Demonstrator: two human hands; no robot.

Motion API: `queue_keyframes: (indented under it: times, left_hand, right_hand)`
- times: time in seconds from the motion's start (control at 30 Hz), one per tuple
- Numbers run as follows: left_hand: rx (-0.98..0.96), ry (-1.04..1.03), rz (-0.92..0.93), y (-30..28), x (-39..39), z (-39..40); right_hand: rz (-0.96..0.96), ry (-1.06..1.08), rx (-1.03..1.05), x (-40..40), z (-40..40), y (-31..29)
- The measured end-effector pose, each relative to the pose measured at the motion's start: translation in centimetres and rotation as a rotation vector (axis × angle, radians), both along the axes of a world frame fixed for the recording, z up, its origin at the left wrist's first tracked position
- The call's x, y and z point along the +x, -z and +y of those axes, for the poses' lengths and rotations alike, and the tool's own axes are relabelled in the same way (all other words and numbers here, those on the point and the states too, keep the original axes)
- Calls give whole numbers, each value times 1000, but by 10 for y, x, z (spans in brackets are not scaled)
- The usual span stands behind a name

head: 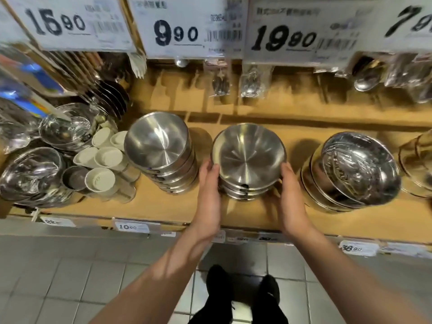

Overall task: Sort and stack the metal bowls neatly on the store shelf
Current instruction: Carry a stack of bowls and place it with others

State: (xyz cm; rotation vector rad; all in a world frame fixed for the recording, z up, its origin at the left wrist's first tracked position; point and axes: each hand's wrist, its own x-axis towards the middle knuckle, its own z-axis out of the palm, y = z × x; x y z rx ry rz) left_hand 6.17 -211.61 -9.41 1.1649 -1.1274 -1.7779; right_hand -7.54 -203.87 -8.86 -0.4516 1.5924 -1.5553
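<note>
A short stack of brushed metal bowls [249, 157] stands in the middle of the wooden shelf [233, 213]. My left hand [209, 195] rests against its left side, thumb at the top bowl's rim, and my right hand [291, 197] lies flat against its right side. To the left stands a taller stack of the same bowls [159, 146]. On the right, several wrapped shiny bowls [357, 169] lean in a slanted pile.
White cups [102, 164] and wrapped glossy bowls [35, 174] crowd the shelf's left end. Price cards [184, 26] hang overhead, with packaged spoons [219, 83] on the back wall. A glass dish [418, 160] sits far right. Grey floor tiles and my black shoes [240, 291] lie below.
</note>
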Motion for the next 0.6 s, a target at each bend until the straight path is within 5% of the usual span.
queue_keyframes:
  times: [0.6]
  left_hand:
    - [9, -31, -12, -2, -14, -13]
  right_hand:
    - [-127, 63, -44, -5, -5, 14]
